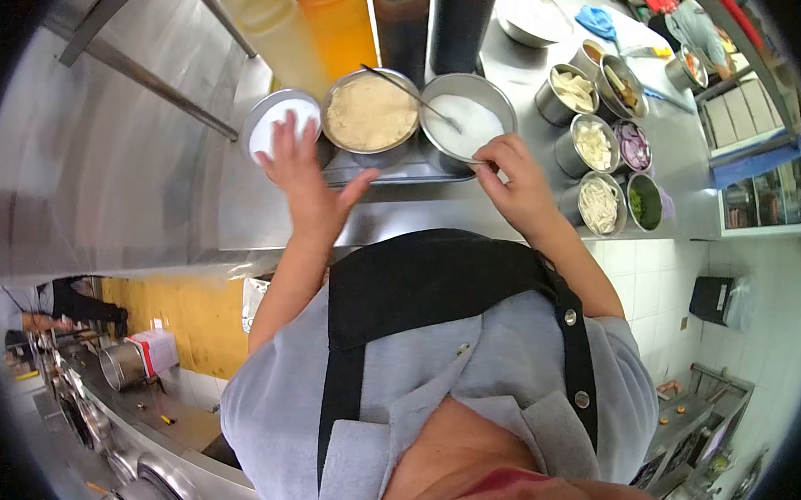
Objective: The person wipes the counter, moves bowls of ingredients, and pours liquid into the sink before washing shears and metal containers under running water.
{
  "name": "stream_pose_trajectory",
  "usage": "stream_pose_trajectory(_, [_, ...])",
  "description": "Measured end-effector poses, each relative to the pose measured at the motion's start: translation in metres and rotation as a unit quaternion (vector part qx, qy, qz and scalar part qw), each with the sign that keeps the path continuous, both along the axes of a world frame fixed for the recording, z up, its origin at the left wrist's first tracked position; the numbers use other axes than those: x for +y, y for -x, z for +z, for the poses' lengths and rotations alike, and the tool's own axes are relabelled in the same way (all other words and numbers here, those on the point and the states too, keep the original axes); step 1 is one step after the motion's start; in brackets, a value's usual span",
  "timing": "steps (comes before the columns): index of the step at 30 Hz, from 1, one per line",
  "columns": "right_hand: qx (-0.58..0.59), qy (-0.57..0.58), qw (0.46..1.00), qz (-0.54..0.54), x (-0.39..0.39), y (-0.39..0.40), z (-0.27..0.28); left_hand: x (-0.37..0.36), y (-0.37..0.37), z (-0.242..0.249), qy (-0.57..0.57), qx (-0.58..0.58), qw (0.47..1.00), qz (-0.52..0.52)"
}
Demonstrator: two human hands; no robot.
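My left hand (pixel 302 187) is open, fingers spread, in front of and partly over a round metal container of white powder (pixel 267 130). My right hand (pixel 515 185) has its thumb and fingers closed at the near rim of another metal container (pixel 455 159), which holds white granules (pixel 470 110). Between these two stands a metal container of pale yellow powder (pixel 373 114). A thin-handled metal spoon (pixel 420 97) lies across it, its tip in the white granules. All three containers stand on a metal tray (pixel 405 173).
Behind the containers stand tall bottles of orange (pixel 339 22) and dark liquid (pixel 463 25). At right, several metal pots hold cut vegetables, including white strips (pixel 598 205) and purple onion (pixel 633 144). A bowl of white contents (pixel 531 17) and a blue cloth (pixel 595 21) lie further back. Another person (pixel 697 31) works at far right.
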State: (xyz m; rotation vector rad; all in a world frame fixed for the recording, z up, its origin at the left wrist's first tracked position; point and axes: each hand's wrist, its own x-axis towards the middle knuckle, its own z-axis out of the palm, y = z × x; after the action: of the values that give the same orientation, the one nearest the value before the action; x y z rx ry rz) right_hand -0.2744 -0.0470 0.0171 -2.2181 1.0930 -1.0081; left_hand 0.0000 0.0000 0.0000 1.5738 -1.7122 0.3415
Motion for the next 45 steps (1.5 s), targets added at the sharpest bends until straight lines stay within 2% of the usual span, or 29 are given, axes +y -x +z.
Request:
stream_pose_trajectory(5, [-0.03,0.019,0.999,-0.013,0.0,-0.01,0.003,-0.013,0.028,0.001,-0.12,-0.101,0.981,0.116])
stream_pose_trajectory(9, [-0.028,0.019,0.999,-0.015,-0.003,-0.018,0.004,-0.017,0.034,0.007,-0.143,-0.093,0.974,0.148])
stream_pose_trajectory(17, [0.034,0.097,0.995,-0.016,-0.003,-0.011,0.001,-0.016,0.033,0.004,-0.133,-0.121,0.974,0.134])
stream_pose_trajectory(21, [0.031,0.074,0.997,0.013,-0.005,-0.004,0.001,-0.015,0.034,0.004,-0.121,-0.111,0.979,0.12])
stream_pose_trajectory(22, [0.03,0.058,0.998,0.022,-0.005,-0.001,0.001,-0.011,0.04,0.01,-0.118,-0.081,0.983,0.117])
stream_pose_trajectory(25, [0.003,0.073,0.996,0.042,-0.012,0.008,-0.002,0.003,0.038,0.009,0.014,-0.015,1.0,-0.013])
stream_pose_trajectory(26, [-0.011,0.09,0.994,0.054,-0.016,0.011,-0.005,0.004,0.039,0.008,0.107,0.011,0.99,-0.088])
stream_pose_trajectory(27, [-0.001,0.088,0.994,0.069,-0.02,0.014,-0.005,0.007,0.038,0.004,0.157,0.009,0.98,-0.118])
stream_pose_trajectory(28, [0.009,0.086,0.993,0.084,-0.022,0.019,-0.004,0.006,0.04,0.0,0.165,0.059,0.967,-0.186])
stream_pose_trajectory(29, [0.02,0.086,0.991,0.099,-0.025,0.021,-0.003,0.008,0.042,-0.001,0.123,0.079,0.959,-0.242])
stream_pose_trajectory(30, [0.024,0.086,0.991,0.097,-0.025,0.022,-0.003,0.009,0.046,-0.005,0.065,0.096,0.961,-0.251])
stream_pose_trajectory(33, [0.024,0.058,0.994,0.085,-0.017,0.023,0.004,0.013,0.069,0.0,-0.161,0.197,0.942,-0.218])
stream_pose_trajectory(35, [0.005,-0.008,0.997,0.073,-0.012,0.024,0.023,0.011,0.086,-0.004,-0.16,0.339,0.902,-0.214])
stream_pose_trajectory(38, [-0.018,0.023,0.999,-0.025,-0.038,0.032,0.044,0.01,0.085,-0.016,-0.186,0.353,0.887,-0.234])
stream_pose_trajectory(41, [-0.008,0.104,0.994,-0.033,-0.094,0.028,0.013,0.01,0.094,-0.013,-0.186,0.383,0.873,-0.239])
stream_pose_trajectory(42, [0.0,-0.028,1.0,-0.002,-0.099,0.025,0.014,0.008,0.097,-0.009,-0.186,0.369,0.877,-0.244])
stream_pose_trajectory(44, [0.02,-0.288,0.955,0.061,-0.104,0.016,0.018,0.005,0.1,-0.004,-0.198,0.299,0.91,-0.206])
stream_pose_trajectory(45, [-0.007,-0.3,0.952,0.055,-0.103,0.015,0.019,0.002,0.102,-0.001,-0.203,0.265,0.924,-0.185])
